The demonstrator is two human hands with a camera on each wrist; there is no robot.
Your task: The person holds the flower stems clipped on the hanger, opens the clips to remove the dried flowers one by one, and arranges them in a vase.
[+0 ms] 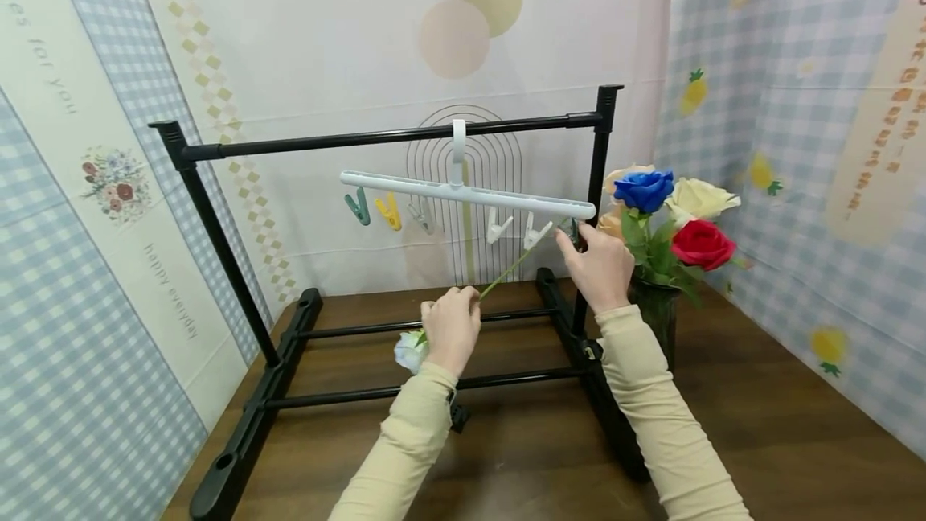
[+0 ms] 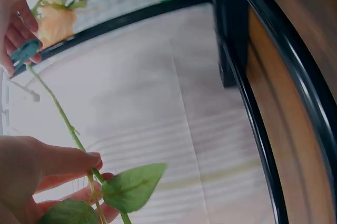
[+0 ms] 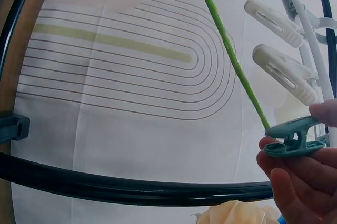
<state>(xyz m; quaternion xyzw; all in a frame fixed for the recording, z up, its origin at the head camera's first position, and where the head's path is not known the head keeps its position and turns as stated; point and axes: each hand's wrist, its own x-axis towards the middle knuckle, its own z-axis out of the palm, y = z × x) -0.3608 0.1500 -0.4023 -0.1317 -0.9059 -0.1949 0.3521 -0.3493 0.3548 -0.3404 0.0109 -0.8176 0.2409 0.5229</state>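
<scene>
My left hand (image 1: 452,332) pinches the green stem (image 2: 64,116) of an artificial flower between thumb and fingers. The pale blue-white bloom (image 1: 411,350) hangs head down at lower left, and a leaf (image 2: 134,187) shows beside the fingers. Slanting up to the right, the stem reaches a dark green clothespin (image 3: 295,137). My right hand (image 1: 599,264) pinches this clothespin between thumb and fingers at the hanger's right end. The stem's tip meets the clothespin's mouth; whether it is clamped I cannot tell. Above hangs the light blue hanger (image 1: 419,187).
A black rack (image 1: 325,139) carries the hanger. Along it hang a green clothespin (image 1: 358,206), a yellow clothespin (image 1: 389,211), a grey one (image 1: 419,217) and two white clothespins (image 3: 284,74). A vase (image 1: 654,316) with several roses stands right, on the brown table (image 1: 738,408).
</scene>
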